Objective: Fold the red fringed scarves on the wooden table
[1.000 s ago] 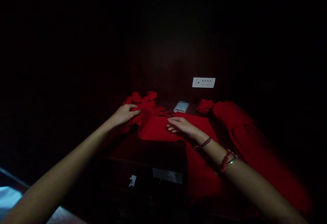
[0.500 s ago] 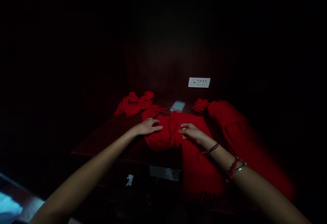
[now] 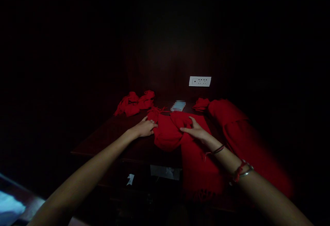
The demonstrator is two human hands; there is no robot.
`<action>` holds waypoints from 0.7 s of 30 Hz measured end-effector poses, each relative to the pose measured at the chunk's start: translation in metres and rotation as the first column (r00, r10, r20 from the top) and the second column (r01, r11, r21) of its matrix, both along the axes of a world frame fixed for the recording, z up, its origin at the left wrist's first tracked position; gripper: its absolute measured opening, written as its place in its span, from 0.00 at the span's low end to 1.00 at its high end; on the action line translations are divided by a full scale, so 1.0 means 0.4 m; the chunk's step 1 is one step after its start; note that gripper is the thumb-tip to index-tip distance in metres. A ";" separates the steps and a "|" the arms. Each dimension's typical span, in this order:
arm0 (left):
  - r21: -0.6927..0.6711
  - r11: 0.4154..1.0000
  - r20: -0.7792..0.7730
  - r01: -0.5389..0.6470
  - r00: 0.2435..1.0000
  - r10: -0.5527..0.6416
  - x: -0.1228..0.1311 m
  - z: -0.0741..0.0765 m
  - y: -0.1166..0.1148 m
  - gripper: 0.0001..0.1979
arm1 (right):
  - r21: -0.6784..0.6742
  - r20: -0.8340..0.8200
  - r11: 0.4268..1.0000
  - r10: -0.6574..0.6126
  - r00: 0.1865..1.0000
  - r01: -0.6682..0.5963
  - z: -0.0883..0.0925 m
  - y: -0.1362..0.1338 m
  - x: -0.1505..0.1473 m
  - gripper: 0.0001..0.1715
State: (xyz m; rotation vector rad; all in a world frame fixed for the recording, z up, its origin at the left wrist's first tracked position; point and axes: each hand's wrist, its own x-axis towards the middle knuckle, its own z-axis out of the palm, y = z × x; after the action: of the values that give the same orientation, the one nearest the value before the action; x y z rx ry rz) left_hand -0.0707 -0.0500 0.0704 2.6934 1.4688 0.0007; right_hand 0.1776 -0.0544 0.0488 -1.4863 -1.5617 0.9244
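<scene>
1. The red scarf [image 3: 168, 135] lies bunched near the middle of the dark table [image 3: 103, 140], directly between the two hands. Its long end hangs over the near edge of the table, below the right wrist.
2. The left hand [image 3: 143, 128] is against the left edge of the bunch with its fingers curled in. In this dim light I cannot tell whether its grip has closed on the cloth or only presses it.
3. The right hand [image 3: 196, 132] lies on top of the scarf's right part. Its grip is apart, the fingers flat and pointing left, holding nothing.
4. A second red cloth [image 3: 134, 103] is crumpled at the far left, well apart from the hands.
5. A third red cloth [image 3: 232, 116] lies at the right and spills over the table's right side.
6. A small pale box [image 3: 178, 106] sits just beyond the scarf, and a white wall socket [image 3: 200, 81] is farther back.
7. Pale paper scraps [image 3: 165, 172] show below the table's near edge.
</scene>
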 end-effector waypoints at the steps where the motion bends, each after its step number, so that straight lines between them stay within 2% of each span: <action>1: 0.022 1.000 0.071 0.002 0.997 -0.003 -0.007 0.015 0.000 0.11 | 0.021 0.093 1.000 0.021 0.995 -0.023 0.003 -0.004 -0.004 0.42; 2: 0.035 0.999 0.162 -0.007 0.987 0.002 -0.013 0.038 -0.006 0.11 | 0.024 0.147 0.999 0.032 0.989 -0.035 0.007 -0.003 -0.006 0.42; 4: 0.012 1.000 0.377 -0.024 0.926 0.017 -0.015 0.093 -0.033 0.12 | -0.006 0.152 0.999 0.037 0.988 -0.036 0.018 0.009 -0.003 0.36; 6: -0.072 0.997 0.552 0.027 0.834 0.017 0.006 0.139 -0.068 0.13 | -0.051 0.099 0.999 0.017 0.995 -0.012 0.032 0.031 0.011 0.27; 7: -0.111 0.991 0.595 0.072 0.804 0.008 0.026 0.150 -0.083 0.15 | -0.071 0.081 0.997 0.004 0.997 0.001 0.040 0.042 0.022 0.24; 9: -0.126 0.985 0.568 0.120 0.822 -0.028 0.085 0.139 -0.098 0.14 | -0.083 0.073 0.996 -0.024 0.997 0.030 0.054 0.057 0.049 0.22; 11: -0.080 0.995 0.540 0.055 0.842 -0.003 0.154 0.097 -0.086 0.12 | 0.013 0.083 0.999 -0.052 0.995 0.051 0.066 0.053 0.076 0.23; 12: -0.077 0.997 0.570 0.004 0.821 0.040 0.188 0.073 -0.071 0.10 | 0.094 0.081 0.995 -0.041 0.996 0.033 0.071 0.044 0.086 0.23; 13: -0.122 0.991 0.622 -0.059 0.774 0.122 0.220 0.053 -0.052 0.09 | 0.172 0.088 0.985 0.005 0.996 -0.020 0.073 0.030 0.094 0.24; 14: -0.222 0.971 0.683 -0.089 0.696 0.220 0.248 0.038 -0.032 0.10 | 0.235 0.112 0.966 0.079 0.991 -0.104 0.075 0.013 0.098 0.26; 15: -0.347 0.935 0.725 -0.066 0.613 0.313 0.271 0.031 -0.012 0.10 | 0.279 0.151 0.940 0.160 0.975 -0.198 0.075 -0.004 0.099 0.29; 17: -0.539 0.837 0.752 0.095 0.502 0.427 0.298 0.034 0.023 0.12 | 0.297 0.239 0.903 0.243 0.940 -0.309 0.075 -0.031 0.095 0.35; 18: -0.580 0.795 0.752 0.177 0.491 0.439 0.300 0.041 0.037 0.12 | 0.296 0.262 0.906 0.226 0.938 -0.301 0.079 -0.039 0.095 0.36; 19: -0.585 0.779 0.754 0.225 0.504 0.421 0.295 0.049 0.051 0.13 | 0.302 0.253 0.917 0.185 0.950 -0.259 0.087 -0.041 0.097 0.35; 20: -0.559 0.800 0.755 0.216 0.531 0.384 0.281 0.054 0.064 0.13 | 0.305 0.206 0.931 0.140 0.969 -0.199 0.100 -0.039 0.106 0.32; 21: -0.498 0.854 0.746 0.149 0.575 0.335 0.261 0.056 0.078 0.14 | 0.295 0.132 0.945 0.106 0.986 -0.141 0.119 -0.033 0.123 0.27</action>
State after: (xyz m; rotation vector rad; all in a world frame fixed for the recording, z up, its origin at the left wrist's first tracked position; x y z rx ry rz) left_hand 0.0338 -0.0187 0.0930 1.7238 1.0638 0.6757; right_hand 0.2266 -0.0676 0.0965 -1.2522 -1.8071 0.6398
